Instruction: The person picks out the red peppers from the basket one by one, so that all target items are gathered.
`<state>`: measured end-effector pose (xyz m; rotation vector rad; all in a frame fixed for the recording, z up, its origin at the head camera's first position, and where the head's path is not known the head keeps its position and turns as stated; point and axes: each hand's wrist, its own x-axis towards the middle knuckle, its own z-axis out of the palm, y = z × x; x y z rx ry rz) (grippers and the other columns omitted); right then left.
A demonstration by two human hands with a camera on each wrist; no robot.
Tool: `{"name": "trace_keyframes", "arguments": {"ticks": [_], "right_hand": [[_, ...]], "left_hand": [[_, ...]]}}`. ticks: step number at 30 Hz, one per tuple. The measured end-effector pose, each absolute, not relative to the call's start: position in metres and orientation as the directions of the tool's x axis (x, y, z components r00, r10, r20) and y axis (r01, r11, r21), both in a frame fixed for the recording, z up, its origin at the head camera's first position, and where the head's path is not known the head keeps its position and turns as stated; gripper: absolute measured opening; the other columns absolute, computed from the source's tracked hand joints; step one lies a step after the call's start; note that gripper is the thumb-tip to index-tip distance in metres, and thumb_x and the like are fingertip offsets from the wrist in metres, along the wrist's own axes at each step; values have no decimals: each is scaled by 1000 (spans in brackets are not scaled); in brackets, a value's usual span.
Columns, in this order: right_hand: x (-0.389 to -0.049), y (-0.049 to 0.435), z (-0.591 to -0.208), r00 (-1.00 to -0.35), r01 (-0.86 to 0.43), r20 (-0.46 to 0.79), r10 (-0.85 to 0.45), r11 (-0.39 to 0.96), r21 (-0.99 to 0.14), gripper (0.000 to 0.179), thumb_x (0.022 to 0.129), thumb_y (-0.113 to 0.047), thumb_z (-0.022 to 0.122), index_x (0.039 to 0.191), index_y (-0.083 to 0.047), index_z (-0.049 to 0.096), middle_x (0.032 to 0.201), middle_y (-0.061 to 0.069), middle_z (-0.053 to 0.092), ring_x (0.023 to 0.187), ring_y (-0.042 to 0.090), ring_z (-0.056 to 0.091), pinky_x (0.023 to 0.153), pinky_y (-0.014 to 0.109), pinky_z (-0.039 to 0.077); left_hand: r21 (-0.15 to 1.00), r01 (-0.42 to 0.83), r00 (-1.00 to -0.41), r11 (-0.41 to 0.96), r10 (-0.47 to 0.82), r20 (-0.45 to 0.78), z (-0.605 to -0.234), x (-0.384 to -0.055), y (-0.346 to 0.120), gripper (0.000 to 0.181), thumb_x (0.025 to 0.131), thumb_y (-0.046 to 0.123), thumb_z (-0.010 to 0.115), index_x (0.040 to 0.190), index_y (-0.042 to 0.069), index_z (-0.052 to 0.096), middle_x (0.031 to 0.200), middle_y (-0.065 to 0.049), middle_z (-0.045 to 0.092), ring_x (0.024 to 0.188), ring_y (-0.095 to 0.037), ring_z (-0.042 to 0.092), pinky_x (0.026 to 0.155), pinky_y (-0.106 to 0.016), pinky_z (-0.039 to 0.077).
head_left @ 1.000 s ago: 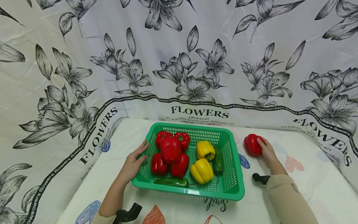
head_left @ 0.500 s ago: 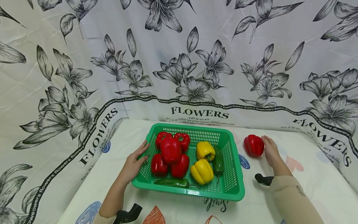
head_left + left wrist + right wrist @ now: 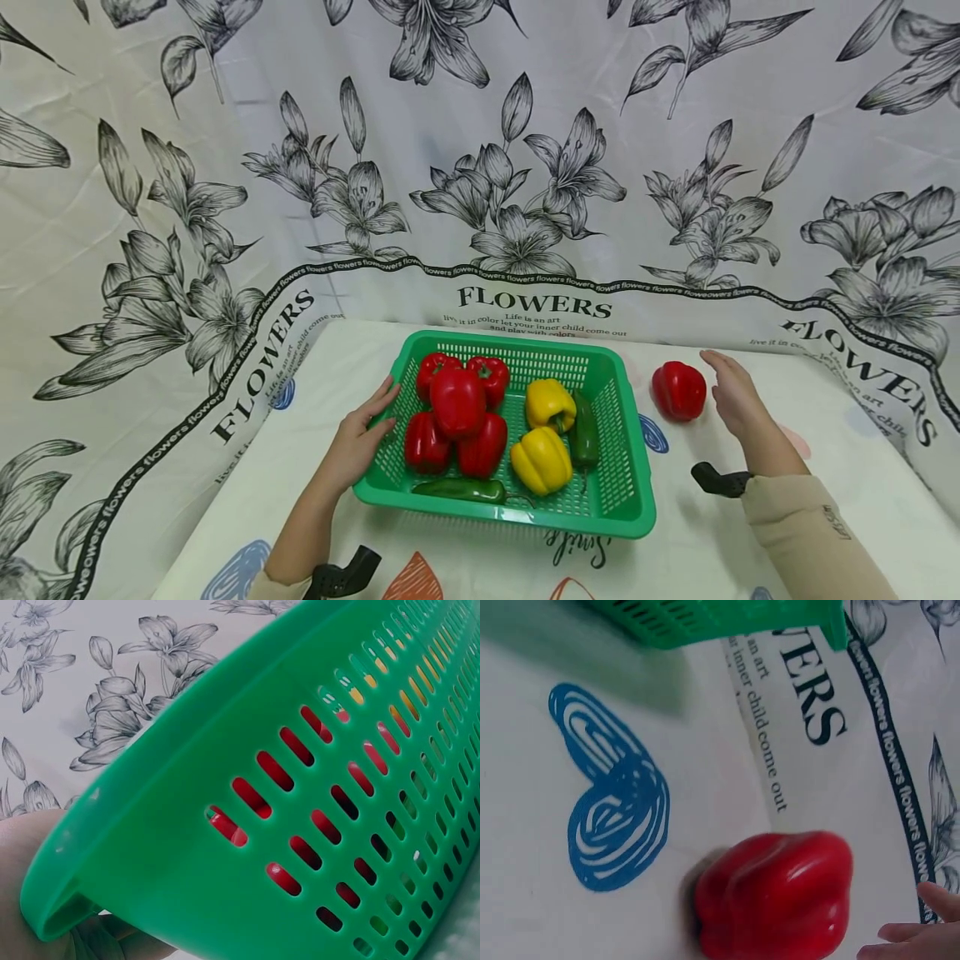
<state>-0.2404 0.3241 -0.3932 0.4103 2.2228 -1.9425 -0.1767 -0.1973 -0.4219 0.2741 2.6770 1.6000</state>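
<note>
A red bell pepper (image 3: 678, 391) lies on the cloth to the right of the green plastic basket (image 3: 517, 517). My right hand (image 3: 738, 400) is held just right of that pepper, apart from it, fingers extended and holding nothing. In the right wrist view, its fingertips show at the lower right corner, beside the pepper (image 3: 780, 900). My left hand (image 3: 356, 442) grips the basket's left rim. Some of its fingers (image 3: 142, 946) show below the rim in the left wrist view, partly hidden by it.
Several red bell peppers (image 3: 457, 402) are heaped in the basket's left half. Two yellow bell peppers (image 3: 542, 460) and a long green pepper (image 3: 585, 429) sit at its right; another green pepper (image 3: 461, 489) lies along the front. A flower-printed curtain (image 3: 525, 208) hangs behind.
My right hand has let go of the red bell pepper and drawn off to the right. The pepper stays on the cloth. My left hand and the basket have not moved.
</note>
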Motion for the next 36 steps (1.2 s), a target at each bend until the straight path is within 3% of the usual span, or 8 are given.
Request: {"name": "trace_keyframes", "arguments": {"ticks": [14, 22, 36], "right_hand": [[-229, 276, -357, -967, 175, -192, -165, 111, -978, 70, 101, -35, 32, 147, 3, -3, 155, 18, -14, 142, 37, -16, 115, 50, -3], [-230, 243, -345, -948, 131, -162, -273, 127, -983, 72, 98, -29, 45, 147, 5, 5, 156, 19, -5, 144, 34, -8, 116, 51, 2], [-228, 183, -333, -844, 241, -243, -479, 68, -968, 62, 98, -21, 44, 146, 7, 14, 155, 22, 8, 144, 37, 9, 117, 48, 10]], "left_hand": [[874, 140, -986, 465, 151, 77, -422, -176, -197, 49, 94, 7, 46, 143, 10, 38, 156, -1, 21, 143, -33, 17, 108, -56, 24], [879, 137, -986, 456, 149, 77, -422, -176, -197, 49, 95, 7, 46, 143, 10, 38, 156, 0, 21, 143, -32, 17, 108, -56, 25], [875, 131, -987, 466, 144, 71, -420, -176, -196, 48, 95, 9, 46, 143, 12, 39, 156, 1, 21, 143, -32, 17, 108, -56, 24]]}}
